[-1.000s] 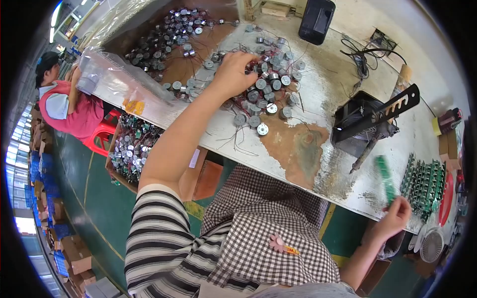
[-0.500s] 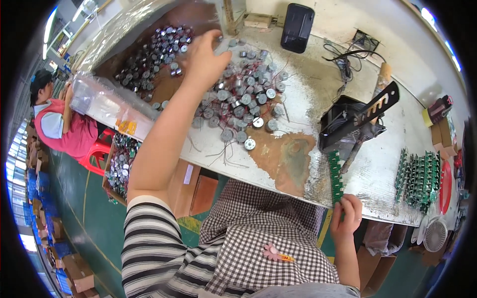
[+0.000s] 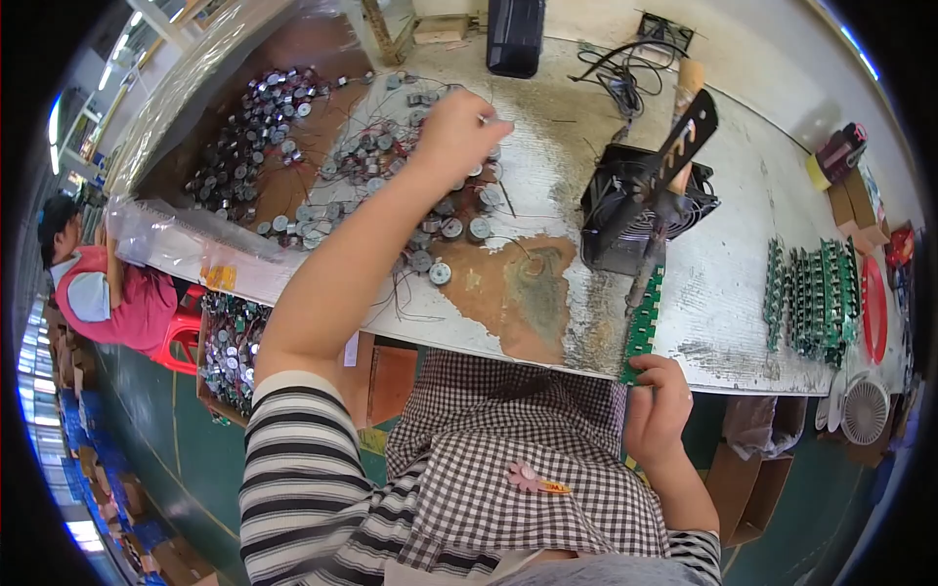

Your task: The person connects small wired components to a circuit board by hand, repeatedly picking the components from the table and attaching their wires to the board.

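the desk (image 3: pixel 743 293) is off-white, worn through to rusty brown in patches, with a wider brown area at its far left. the small round parts (image 3: pixel 430 230) are silver-grey with dark red windings. the circuit board strip (image 3: pixel 642 322) is green, like the boards in the rack (image 3: pixel 816 293). the fan housing (image 3: pixel 635 210) is black, the plate (image 3: pixel 873 308) red, the little fan (image 3: pixel 865 410) white. the sleeve (image 3: pixel 293 469) is black-and-white striped, the apron (image 3: pixel 508 439) black-and-white checked with a pink flower. the stool (image 3: pixel 181 337) is red, the floor (image 3: pixel 147 410) dark green.
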The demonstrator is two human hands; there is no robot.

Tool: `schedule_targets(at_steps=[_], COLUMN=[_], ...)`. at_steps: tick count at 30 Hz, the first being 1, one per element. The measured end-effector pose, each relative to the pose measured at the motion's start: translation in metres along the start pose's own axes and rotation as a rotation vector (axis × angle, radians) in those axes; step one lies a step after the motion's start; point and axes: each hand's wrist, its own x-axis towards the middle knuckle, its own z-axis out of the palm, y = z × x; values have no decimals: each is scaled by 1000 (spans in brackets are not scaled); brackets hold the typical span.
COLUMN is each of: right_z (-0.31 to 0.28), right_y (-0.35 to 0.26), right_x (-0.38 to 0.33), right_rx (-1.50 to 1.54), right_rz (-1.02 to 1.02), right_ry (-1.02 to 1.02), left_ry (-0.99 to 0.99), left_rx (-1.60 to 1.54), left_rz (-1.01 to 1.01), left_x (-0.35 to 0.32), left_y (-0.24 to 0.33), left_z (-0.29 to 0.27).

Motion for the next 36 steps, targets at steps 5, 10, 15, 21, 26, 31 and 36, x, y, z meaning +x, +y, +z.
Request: schedule_targets(at_steps=[5, 10, 15, 21, 26, 31, 36], right_z=[-3, 9, 9, 5, 10, 16, 16], right_y=[-1, -12, 1, 3, 9, 2, 8], right_x=[3, 22, 17, 12, 12, 21, 15], right_rx=[2, -53, 115, 336, 181, 189, 316], right_rz=[42, -44, 140, 376, 325, 270, 282], right_ry=[-3, -102, -92, -2, 57, 35, 170], left_ry=[170, -36, 136, 313, -234, -417, -432], left_rx=[-119, -69, -925, -416, -861, -1353, -1397], left_rz=[-137, -170, -306, -43, -521, -859, -944], left_x=[25, 33, 34, -7, -104, -163, -166], left_y=[-1, -13, -1, 74, 121, 132, 132], left_z=[-22, 21, 6, -69, -66, -30, -17])
